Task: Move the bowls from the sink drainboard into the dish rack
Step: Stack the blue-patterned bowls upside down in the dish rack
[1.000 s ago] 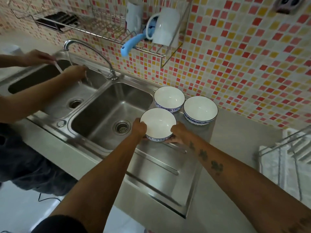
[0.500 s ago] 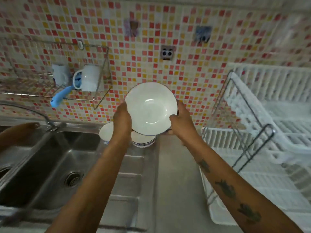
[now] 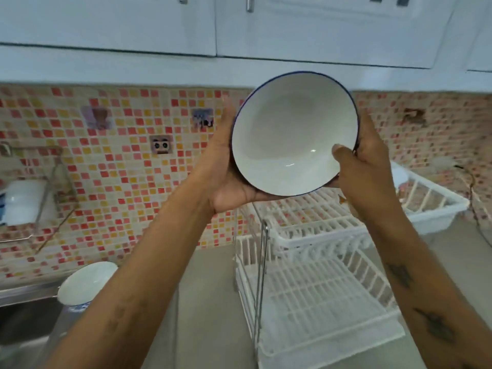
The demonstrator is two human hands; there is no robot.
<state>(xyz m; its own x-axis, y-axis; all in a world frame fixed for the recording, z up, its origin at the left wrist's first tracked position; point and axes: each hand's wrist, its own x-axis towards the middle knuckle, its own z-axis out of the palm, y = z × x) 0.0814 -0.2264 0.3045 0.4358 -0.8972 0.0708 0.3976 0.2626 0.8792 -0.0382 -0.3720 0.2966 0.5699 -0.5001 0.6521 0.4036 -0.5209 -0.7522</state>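
Note:
A white bowl (image 3: 290,131) with a thin blue rim is held up in the air, tilted with its inside facing me. My left hand (image 3: 226,169) cups its left side and underside. My right hand (image 3: 362,166) grips its right edge, thumb on the inside. The bowl hangs above the upper tier of the white two-tier dish rack (image 3: 319,262), which stands on the grey counter to the right. Another white bowl (image 3: 85,283) sits on the steel drainboard (image 3: 26,294) at lower left, partly hidden by my left forearm.
A mosaic tile wall (image 3: 127,182) runs behind everything. A wire wall shelf with a white mug (image 3: 21,201) hangs at far left. White upper cabinets (image 3: 239,27) are overhead. A dark cable (image 3: 476,209) trails behind the rack at right.
Both hands have lifted the bowl off the drainboard, carried it up and to the right, and it now hangs over the dish rack. My view has swung right and upward.

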